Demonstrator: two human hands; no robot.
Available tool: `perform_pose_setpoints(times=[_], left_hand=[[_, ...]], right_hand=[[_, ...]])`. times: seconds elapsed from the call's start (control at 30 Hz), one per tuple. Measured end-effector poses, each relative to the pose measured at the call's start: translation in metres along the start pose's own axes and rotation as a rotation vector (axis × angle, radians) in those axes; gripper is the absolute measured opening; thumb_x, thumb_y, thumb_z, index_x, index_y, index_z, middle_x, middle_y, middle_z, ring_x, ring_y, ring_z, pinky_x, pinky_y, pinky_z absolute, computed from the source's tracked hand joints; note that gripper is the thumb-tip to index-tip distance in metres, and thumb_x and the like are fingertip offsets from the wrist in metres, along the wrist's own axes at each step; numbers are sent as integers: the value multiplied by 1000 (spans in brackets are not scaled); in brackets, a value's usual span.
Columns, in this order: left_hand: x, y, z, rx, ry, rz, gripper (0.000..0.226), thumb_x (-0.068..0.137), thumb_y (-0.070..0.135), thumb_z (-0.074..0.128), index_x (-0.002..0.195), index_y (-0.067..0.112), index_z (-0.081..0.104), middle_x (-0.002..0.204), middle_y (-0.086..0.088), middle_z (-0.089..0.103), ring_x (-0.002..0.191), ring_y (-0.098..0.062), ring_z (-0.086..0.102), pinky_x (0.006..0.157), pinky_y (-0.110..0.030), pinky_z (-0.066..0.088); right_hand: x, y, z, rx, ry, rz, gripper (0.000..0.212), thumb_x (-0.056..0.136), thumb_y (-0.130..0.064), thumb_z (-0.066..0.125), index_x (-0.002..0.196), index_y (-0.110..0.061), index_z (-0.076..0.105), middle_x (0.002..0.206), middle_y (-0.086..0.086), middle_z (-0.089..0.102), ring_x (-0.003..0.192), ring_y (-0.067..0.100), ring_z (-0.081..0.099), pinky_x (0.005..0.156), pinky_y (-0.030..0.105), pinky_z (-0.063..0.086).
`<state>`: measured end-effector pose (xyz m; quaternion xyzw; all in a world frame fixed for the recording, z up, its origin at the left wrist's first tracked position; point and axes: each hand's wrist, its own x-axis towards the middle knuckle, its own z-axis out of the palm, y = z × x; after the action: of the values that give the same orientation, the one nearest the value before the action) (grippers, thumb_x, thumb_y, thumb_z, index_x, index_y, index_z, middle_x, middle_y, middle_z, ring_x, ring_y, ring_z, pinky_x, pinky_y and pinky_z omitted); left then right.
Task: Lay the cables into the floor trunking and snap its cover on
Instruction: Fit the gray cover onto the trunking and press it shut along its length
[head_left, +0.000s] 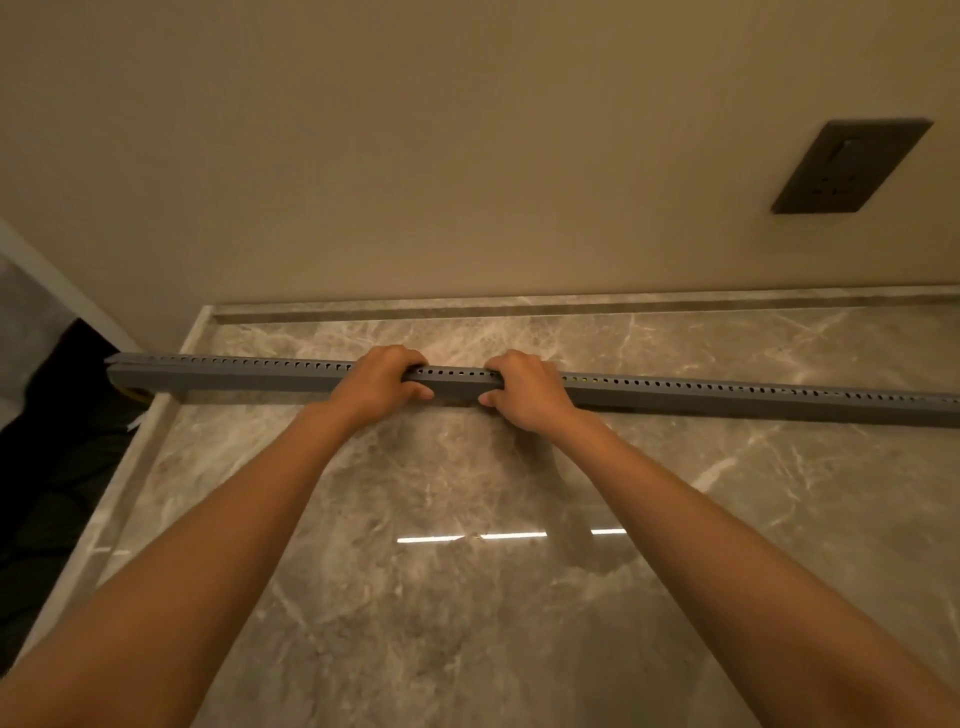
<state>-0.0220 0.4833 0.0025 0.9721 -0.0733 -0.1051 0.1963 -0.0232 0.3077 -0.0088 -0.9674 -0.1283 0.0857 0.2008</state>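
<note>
A long grey trunking (234, 375) with a row of small holes along its top lies across the marble floor, from the left edge to the right edge of the view. My left hand (382, 382) and my right hand (527, 389) both clasp it near its middle, fingers over the top and thumbs against the near side, a short gap between them. A bit of yellow cable (136, 395) shows under the trunking's left end. Whether the grey piece under my hands is the cover or the base, I cannot tell.
A beige wall (467, 156) rises behind the trunking, with a dark socket plate (852, 165) at the upper right. The glossy marble floor (467, 519) has a pale border strip on the left. Something dark (57, 441) lies beyond that border at the far left.
</note>
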Motion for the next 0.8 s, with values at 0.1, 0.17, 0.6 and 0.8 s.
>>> perform_pose_setpoints(times=[0.1, 0.17, 0.6, 0.8], left_hand=[[-2, -14, -4, 17, 7, 4, 28, 85, 20, 67, 109, 7, 65, 106, -16, 66, 98, -30, 57, 76, -31, 38], [-3, -22, -8, 31, 8, 27, 29, 85, 21, 66, 110, 8, 65, 107, -15, 66, 99, -29, 57, 77, -33, 40], [-11, -67, -21, 179, 66, 177, 33, 89, 23, 60, 118, 9, 59, 119, -13, 62, 109, -31, 55, 91, -40, 43], [-13, -68, -18, 210, 116, 243, 27, 89, 23, 59, 109, 5, 64, 109, -14, 64, 101, -32, 56, 82, -38, 45]], right_hand=[[1, -9, 6, -13, 25, -10, 28, 87, -28, 59, 109, -10, 60, 112, 13, 62, 104, 32, 56, 92, 41, 39], [3, -19, 13, -20, 54, -7, 30, 88, -32, 57, 109, -12, 60, 111, 13, 63, 104, 32, 56, 93, 41, 38], [19, -78, 39, 54, 103, 64, 37, 86, -27, 60, 120, -15, 57, 117, 9, 60, 112, 28, 50, 98, 39, 30], [17, -83, 39, 13, 120, 96, 34, 84, -25, 63, 115, -12, 62, 110, 10, 63, 106, 29, 53, 95, 41, 34]])
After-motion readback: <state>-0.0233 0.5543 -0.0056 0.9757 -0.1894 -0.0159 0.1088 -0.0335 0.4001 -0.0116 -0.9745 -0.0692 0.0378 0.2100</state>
